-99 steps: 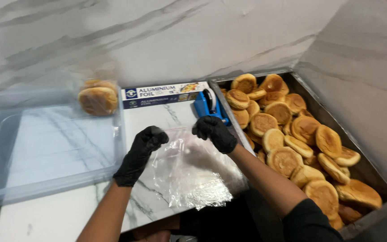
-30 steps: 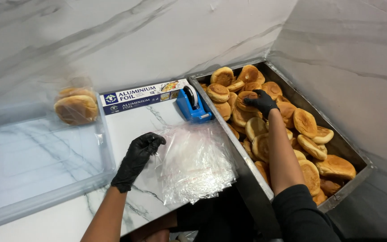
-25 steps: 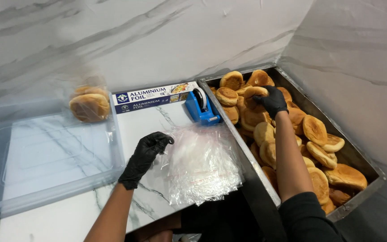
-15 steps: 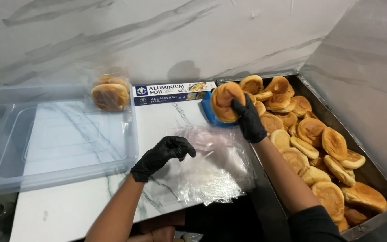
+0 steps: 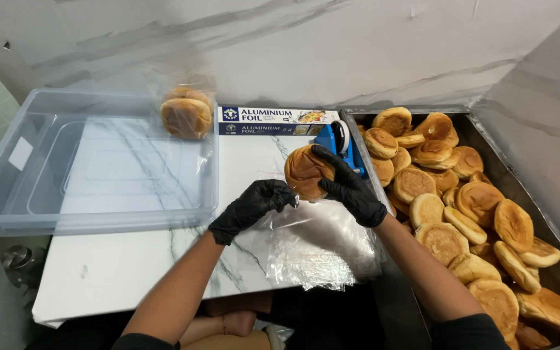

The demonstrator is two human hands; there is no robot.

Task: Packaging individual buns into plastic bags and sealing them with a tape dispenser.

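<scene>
Bun (image 5: 304, 171) held in right hand's (image 5: 350, 186) grip above plastic bags (image 5: 322, 243).

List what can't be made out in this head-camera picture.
- Round golden bread bun in the right hand: its right side is covered by the black-gloved fingers.
- Blue tape dispenser: mostly hidden behind bun and hand.
- Metal tray of buns: near end cut off by the bottom edge.
- Stack of clear plastic bags: count unreadable; left hand covers a corner.
</scene>
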